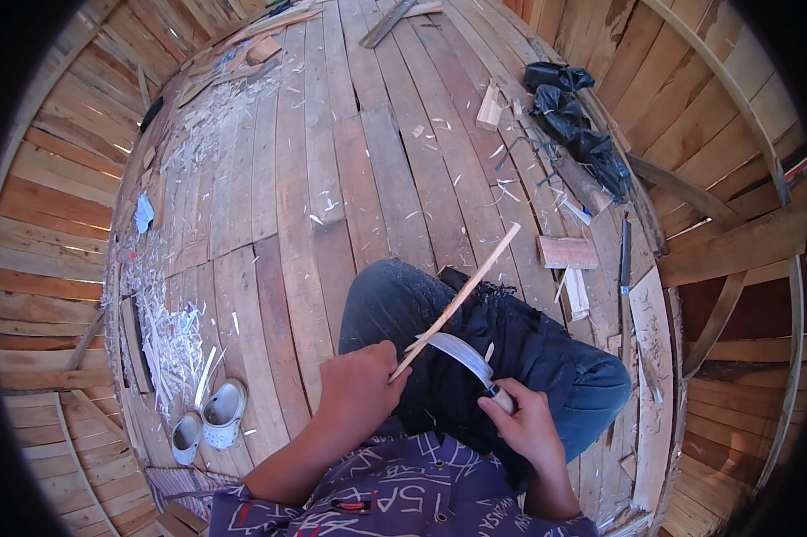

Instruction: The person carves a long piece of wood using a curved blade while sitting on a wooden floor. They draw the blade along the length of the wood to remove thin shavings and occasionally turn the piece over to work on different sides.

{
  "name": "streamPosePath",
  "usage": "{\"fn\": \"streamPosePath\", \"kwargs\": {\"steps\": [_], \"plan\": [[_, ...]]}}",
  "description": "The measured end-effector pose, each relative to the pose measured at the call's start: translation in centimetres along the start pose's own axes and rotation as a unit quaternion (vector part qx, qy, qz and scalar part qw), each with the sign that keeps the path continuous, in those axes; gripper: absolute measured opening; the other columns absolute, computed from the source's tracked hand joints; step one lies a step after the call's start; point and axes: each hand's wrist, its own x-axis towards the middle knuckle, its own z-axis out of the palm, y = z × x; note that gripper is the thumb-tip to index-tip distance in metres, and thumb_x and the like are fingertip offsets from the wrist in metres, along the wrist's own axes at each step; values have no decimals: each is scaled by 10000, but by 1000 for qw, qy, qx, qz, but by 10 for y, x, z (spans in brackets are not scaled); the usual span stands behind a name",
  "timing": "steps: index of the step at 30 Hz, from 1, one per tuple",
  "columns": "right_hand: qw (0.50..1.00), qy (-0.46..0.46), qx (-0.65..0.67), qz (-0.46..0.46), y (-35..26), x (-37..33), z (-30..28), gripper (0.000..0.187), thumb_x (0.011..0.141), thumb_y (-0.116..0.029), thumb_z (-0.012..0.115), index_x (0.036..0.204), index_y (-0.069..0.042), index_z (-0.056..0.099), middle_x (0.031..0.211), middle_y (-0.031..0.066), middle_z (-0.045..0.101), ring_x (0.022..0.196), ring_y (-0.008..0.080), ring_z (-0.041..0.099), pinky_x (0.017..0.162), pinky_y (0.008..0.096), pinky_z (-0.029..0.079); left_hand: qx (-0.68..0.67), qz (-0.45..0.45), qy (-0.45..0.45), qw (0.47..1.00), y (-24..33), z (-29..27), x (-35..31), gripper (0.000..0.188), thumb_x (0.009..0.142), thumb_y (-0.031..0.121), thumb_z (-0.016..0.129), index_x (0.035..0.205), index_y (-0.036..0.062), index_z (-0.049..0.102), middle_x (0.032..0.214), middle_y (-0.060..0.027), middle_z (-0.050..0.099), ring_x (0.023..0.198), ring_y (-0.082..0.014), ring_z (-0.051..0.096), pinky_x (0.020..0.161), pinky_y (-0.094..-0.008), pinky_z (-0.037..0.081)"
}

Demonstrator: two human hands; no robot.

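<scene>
- Left hand closed round the lower end of a thin wooden stick; fingers wrapped tight, holding it over the lap.
- Right hand fisted on the handle of a curved knife; handle mostly hidden in the palm, pale blade sticks out toward 10 o'clock and meets the stick just above the left fist.
- Stick sits mid-frame over the person's dark trousers, well above the plank floor.
- Long axis runs diagonal: butt end at 7 o'clock in the left hand, free tip at 1 o'clock, up near a small wood block.
- Handling, judged: light, stiff but slender, probably flexes and could snap if bent hard; bare wood, dry, not slippery. Best held near the lower end as now, clear of the blade edge.
- Blade looks sharp, so fingers stay behind it.
- Shavings and white clogs lie at 8 o'clock; black bag at 1 o'clock.
</scene>
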Motion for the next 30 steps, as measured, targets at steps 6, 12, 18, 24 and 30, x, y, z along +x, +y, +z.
{"fn": "streamPosePath", "kwargs": {"steps": [6, 12, 18, 24, 30], "plan": [[963, -138, 219, 74, 13, 21, 11, 217, 935, -167, 666, 1063, -15, 581, 730, 130, 679, 522, 137, 621, 473, 254, 492, 4, 44, 26, 999, 2, 9, -3, 282, 754, 206, 777, 739, 80, 526, 668, -75, 595, 611, -294, 623, 536, -408, 454], [739, -316, 583, 118, 31, 32, 23, 165, 1004, -145, 541, 1128, -47, 496, 784, 171, 656, 427, 125, 534, 344, 254, 395, 25, 44, 23, 998, -2, 4, -2, 283, 774, 221, 765, 726, 77, 527, 635, -75, 589, 587, -292, 619, 529, -409, 456], [733, -220, 628, 141, 28, 30, 37, 241, 1041, -226, 481, 1196, -46, 518, 677, 94, 562, 375, 88, 415, 321, 232, 306, 78, 38, -66, 994, -1, -6, 0, 256, 878, 278, 649, 731, 74, 599, 642, -97, 626, 617, -291, 647, 550, -424, 485], [937, -33, 341, 61, 21, 16, 53, 214, 1019, -187, 542, 1148, -23, 589, 641, 22, 548, 461, 65, 462, 423, 224, 350, 121, 71, -76, 987, -5, 7, 0, 266, 898, 271, 623, 716, 78, 619, 616, -110, 618, 599, -302, 641, 558, -440, 485], [983, 81, 149, -68, 32, 15, 62, 186, 959, -107, 622, 1108, 4, 614, 656, 69, 597, 558, 125, 598, 511, 272, 439, 108, 96, -76, 987, -8, 8, 2, 270, 900, 268, 624, 714, 72, 620, 591, -121, 606, 577, -314, 634, 555, -442, 487]]}}
